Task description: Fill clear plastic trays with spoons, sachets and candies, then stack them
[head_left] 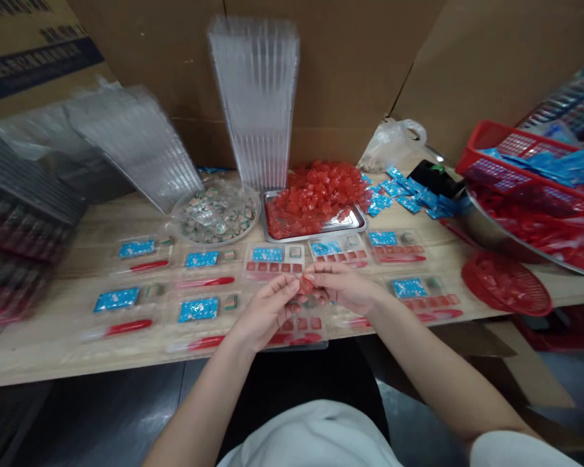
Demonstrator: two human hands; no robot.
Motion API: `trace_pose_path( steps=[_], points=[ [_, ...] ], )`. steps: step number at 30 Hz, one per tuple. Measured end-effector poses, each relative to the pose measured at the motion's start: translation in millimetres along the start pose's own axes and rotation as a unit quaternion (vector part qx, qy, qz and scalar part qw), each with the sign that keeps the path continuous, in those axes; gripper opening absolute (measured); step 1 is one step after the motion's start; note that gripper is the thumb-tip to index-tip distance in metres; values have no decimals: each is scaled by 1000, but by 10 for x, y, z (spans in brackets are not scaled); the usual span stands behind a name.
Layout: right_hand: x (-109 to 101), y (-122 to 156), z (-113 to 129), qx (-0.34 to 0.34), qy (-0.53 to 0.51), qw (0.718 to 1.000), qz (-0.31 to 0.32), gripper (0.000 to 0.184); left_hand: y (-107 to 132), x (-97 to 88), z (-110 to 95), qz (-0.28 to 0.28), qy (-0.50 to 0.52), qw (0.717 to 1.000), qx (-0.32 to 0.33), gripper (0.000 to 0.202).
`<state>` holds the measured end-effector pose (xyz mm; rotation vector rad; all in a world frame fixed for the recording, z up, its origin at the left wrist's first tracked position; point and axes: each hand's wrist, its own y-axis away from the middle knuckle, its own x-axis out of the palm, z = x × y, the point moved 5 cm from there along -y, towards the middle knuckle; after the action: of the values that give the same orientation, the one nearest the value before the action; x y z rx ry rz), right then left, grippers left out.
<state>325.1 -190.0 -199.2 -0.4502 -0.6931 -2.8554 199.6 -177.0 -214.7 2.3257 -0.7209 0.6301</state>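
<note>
My left hand and my right hand meet over the front of the table, fingertips pinched together on a small translucent red piece. Fingers partly cover the piece, so its full shape is hidden. Beneath them lies a transparent plastic tray with red squares and a red pen-like stick. Just beyond, another transparent tray holds a blue packet, a small greenish square and a row of red squares. Similar trays spread to both sides; those on the left show a blue packet, a small square and a red stick.
A metal tray carries a heap of red pieces. Left of it is a round dish of small squares. Stacked plastic trays stand behind. Blue packets, a red basket and a small red basket are at right.
</note>
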Motion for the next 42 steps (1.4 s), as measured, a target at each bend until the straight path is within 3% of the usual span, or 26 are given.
trace_pose_path(
  steps=[5, 7, 8, 10, 13, 15, 17, 20, 23, 29, 33, 35, 36, 38, 42],
  points=[
    [52, 263, -84, -151, 131, 974, -108, 25, 188, -42, 102, -109, -79, 987, 87, 25],
    [14, 340, -136, -164, 180, 961, -127, 20, 291, -64, 109, -132, -182, 966, 125, 22],
    [-42, 362, -157, -163, 188, 959, -139, 17, 358, -95, 91, -148, -254, 943, 154, 21],
    [-188, 374, -178, -163, 191, 955, -159, 15, 513, -178, 29, -182, -429, 855, 227, 22],
    [-330, 358, -131, -205, 264, 922, -194, 10, 671, -287, 31, -176, -645, 688, 284, 19],
    [-250, 312, -87, -240, 362, 884, -174, 6, 691, -337, 97, -144, -713, 625, 283, 16],
    [-68, 242, -52, -266, 470, 833, -121, 13, 683, -345, 151, -128, -740, 595, 287, 15],
    [149, 135, 7, -265, 604, 750, -60, 17, 654, -297, 202, -112, -755, 576, 294, 13],
    [179, 75, 82, -229, 664, 711, -26, 14, 635, -259, 221, -102, -760, 571, 295, 9],
    [171, 137, -23, -182, 705, 685, -5, 13, 638, -266, 218, -111, -752, 581, 291, 6],
    [50, 83, 11, -202, 687, 697, -31, 10, 629, -261, 213, -103, -746, 588, 293, 7],
    [-140, -97, 201, -223, 661, 714, -65, 12, 622, -255, 210, -99, -747, 587, 295, 8],
    [-288, -223, 339, -223, 648, 717, -124, 12, 619, -252, 210, -96, -749, 586, 294, 8],
    [-565, -511, 581, -204, 652, 697, -217, 13, 625, -249, 210, -89, -755, 581, 292, 8],
    [-798, -931, 786, -183, 666, 690, -216, 8, 692, -235, 145, -85, -739, 593, 309, 7]
  ],
)
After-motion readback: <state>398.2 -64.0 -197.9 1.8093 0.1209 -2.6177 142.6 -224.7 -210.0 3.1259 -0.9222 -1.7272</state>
